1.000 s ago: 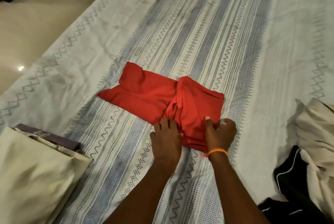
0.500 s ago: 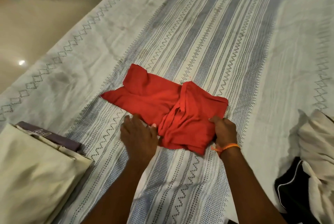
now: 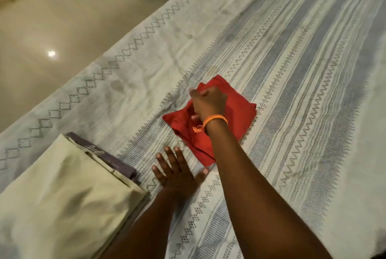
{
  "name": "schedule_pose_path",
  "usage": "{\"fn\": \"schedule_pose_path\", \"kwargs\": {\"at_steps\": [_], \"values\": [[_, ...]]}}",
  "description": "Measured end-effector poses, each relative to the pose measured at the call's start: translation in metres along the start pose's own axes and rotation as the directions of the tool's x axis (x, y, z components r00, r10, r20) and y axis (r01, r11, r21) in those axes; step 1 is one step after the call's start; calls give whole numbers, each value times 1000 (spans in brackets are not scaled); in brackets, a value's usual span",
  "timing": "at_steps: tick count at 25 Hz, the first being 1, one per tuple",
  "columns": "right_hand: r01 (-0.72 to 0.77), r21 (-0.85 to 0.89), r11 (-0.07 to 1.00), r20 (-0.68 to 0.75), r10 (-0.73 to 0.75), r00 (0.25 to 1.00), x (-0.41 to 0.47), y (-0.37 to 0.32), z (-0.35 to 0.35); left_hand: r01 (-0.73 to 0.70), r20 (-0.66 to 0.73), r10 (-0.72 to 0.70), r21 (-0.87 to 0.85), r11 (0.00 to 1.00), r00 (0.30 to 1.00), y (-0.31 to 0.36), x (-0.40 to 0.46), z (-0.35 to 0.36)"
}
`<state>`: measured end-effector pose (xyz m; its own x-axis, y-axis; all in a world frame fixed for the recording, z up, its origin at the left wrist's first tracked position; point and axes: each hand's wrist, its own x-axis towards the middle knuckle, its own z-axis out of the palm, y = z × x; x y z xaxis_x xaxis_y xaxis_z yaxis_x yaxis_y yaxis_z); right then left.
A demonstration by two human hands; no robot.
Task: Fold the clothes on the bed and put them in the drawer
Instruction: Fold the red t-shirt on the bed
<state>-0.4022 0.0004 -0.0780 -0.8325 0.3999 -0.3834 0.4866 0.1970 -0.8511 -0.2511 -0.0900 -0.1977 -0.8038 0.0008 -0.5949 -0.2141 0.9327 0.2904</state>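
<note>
A red garment (image 3: 240,110) lies folded into a small bundle on the striped bedsheet (image 3: 302,66), in the middle of the view. My right hand (image 3: 208,103), with an orange thread band at the wrist, reaches across the top of the bundle. Its fingers are curled and it grips the cloth near the far left edge. My left hand (image 3: 175,173) lies flat on the sheet with fingers spread, just below the bundle's near corner. Its thumb tip is at that corner. No drawer is in view.
A folded beige cloth (image 3: 62,196) sits at the lower left on the bed, on top of a purple folded item (image 3: 117,162). The bed's left edge runs diagonally, with shiny beige floor (image 3: 52,29) beyond it. Dark furniture shows at the top edge.
My right hand carried the garment's right side over to the left, making the bundle smaller. My left hand let go and now lies flat on the sheet. The view swung left.
</note>
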Motion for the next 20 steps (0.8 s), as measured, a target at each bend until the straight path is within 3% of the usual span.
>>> {"fn": "schedule_pose_path", "kwargs": {"at_steps": [2, 4, 5, 7, 10, 12, 14, 16, 18, 20], "values": [[62, -143, 988, -45, -69, 997, -3, 7, 6, -9, -34, 10, 22, 1000, 999, -3, 2, 2], [50, -332, 942, -294, -153, 943, -9, 25, -14, -11, -29, 13, 52, 999, 999, -3, 2, 4], [-42, -367, 929, -430, -129, 894, -15, 38, -31, -9, -34, 10, 31, 999, 999, -2, 1, 3], [-220, -188, 957, -526, 91, 845, -22, 71, -58, 3, -57, -1, 30, 1000, 998, -4, 1, 5], [-314, 177, 933, -274, 353, 895, -21, 96, -71, -23, 25, 23, -9, 1000, 999, -5, 0, 9], [-339, 386, 858, -130, 414, 901, -25, 89, -69, -27, -49, 24, -61, 998, 998, -3, -1, 3], [-327, 507, 798, -45, 403, 914, -39, 69, -67, 13, 45, -11, -39, 999, 999, -4, -10, -11], [-250, 493, 833, -58, 318, 946, -61, 43, -68, -1, 129, 5, -36, 999, 992, -1, -23, -30], [-165, 322, 932, -112, 211, 971, -87, 17, -67, 18, 152, 0, -113, 993, 988, 0, -44, -54], [-76, 57, 995, -103, 81, 991, -113, -8, -63, 160, 212, -69, -453, 877, 975, -4, -66, -74]]}}
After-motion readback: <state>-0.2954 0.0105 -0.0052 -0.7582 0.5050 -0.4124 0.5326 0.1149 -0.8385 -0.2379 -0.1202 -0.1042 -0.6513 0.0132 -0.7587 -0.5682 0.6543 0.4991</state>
